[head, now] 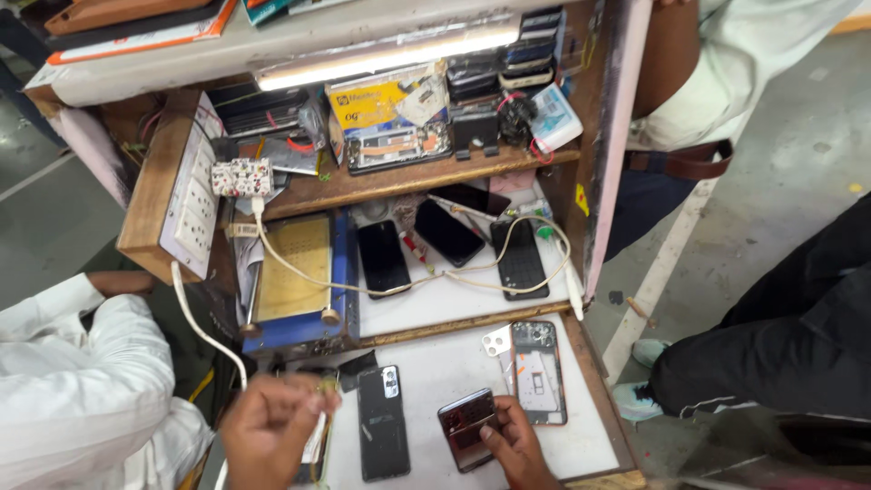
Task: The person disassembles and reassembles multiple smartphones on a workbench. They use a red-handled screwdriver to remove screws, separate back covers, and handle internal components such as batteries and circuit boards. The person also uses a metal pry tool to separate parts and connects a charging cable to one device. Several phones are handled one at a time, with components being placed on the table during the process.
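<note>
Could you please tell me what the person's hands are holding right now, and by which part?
The right hand grips a dark reddish phone at its lower right edge. The left hand pinches something small, unclear what.

My hands [272, 436] crowd desk [435, 363] near edge. Open white patch at desk centre, between black phone [381, 422] and opened phone frame [540, 372] by right edge. Far edge blocked by blue machine [299, 281]. White cable [204, 331] hangs across left side. Raised shelf [454, 299] behind cluttered with three phones [449, 231], looping cables.
</note>
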